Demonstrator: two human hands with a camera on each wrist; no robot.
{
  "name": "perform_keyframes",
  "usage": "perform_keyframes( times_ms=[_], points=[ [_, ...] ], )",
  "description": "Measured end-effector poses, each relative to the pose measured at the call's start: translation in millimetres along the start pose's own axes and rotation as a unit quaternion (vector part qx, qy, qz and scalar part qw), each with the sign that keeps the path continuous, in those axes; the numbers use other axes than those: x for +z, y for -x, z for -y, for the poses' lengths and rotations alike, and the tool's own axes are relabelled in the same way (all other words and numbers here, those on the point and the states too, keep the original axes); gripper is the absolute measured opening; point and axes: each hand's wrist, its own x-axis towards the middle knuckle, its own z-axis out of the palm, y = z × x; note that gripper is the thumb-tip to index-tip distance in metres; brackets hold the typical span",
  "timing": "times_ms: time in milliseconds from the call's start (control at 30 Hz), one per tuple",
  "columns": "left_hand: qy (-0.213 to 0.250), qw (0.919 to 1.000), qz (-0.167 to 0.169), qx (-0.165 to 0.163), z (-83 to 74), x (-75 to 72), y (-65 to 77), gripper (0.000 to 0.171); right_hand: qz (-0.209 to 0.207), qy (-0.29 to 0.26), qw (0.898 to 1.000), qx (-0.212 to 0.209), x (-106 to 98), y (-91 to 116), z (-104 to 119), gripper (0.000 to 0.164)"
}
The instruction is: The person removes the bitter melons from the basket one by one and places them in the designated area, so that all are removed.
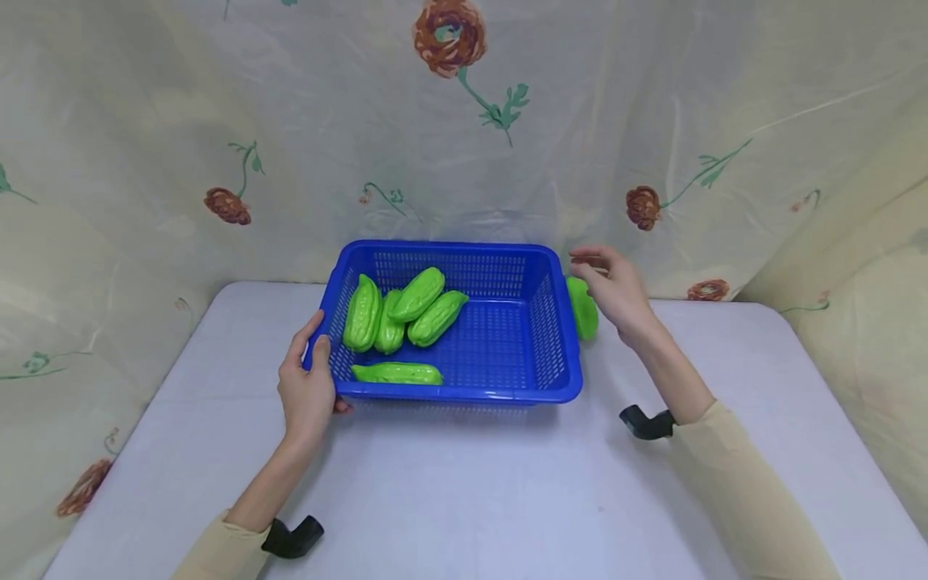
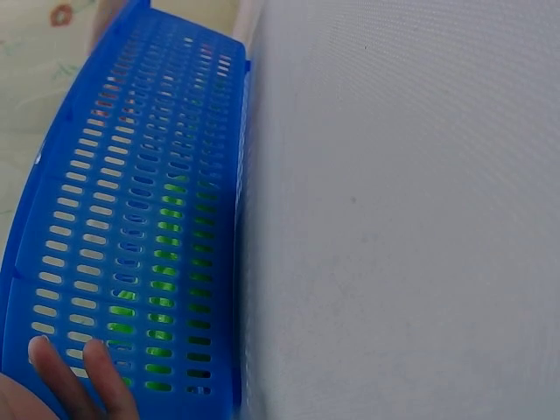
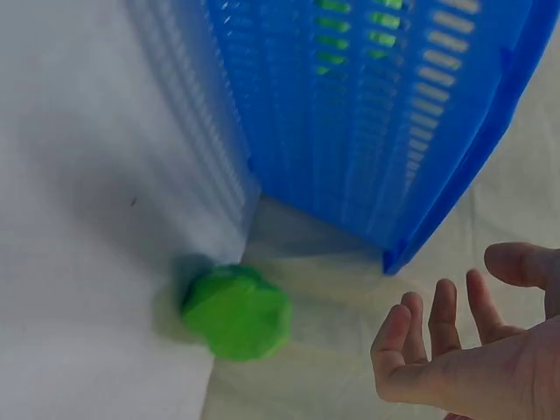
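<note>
A blue plastic basket (image 1: 464,393) with slotted walls holds several light-green bitter melons (image 1: 435,319), most of them bunched on its left side. My left hand (image 1: 308,395) grips the basket at its left front corner; in the left wrist view its fingertips (image 2: 105,376) lie against the slotted outer wall. On the table beside the basket's right wall lies another bitter melon (image 1: 584,310), partly covered by my right hand (image 1: 616,294) in the head view. That right hand holds nothing, its fingers loosely bent and apart from the basket in the right wrist view.
A white-covered table (image 1: 464,499) carries everything. Behind it and at the sides hangs a pale curtain (image 1: 565,145) with brown flowers. Each sleeve has a black curved piece at the cuff, one by the left wrist (image 1: 292,538) and one by the right (image 1: 645,423).
</note>
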Motion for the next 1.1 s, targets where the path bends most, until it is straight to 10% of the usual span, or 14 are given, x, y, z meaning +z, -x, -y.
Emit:
perform_keyframes(
  times_ms=[600,1100],
  points=[
    [-0.003,0.9999,0.006,0.011,1.6,-0.1,-0.3,0.044,0.205,0.039,0.977,-0.042,34.4,3.9,57.8,0.039],
    [-0.005,0.9999,0.006,0.007,1.5,0.2,0.3,0.044,0.28,0.047,0.956,-0.078,53.9,4.7,77.4,0.032]
  ],
)
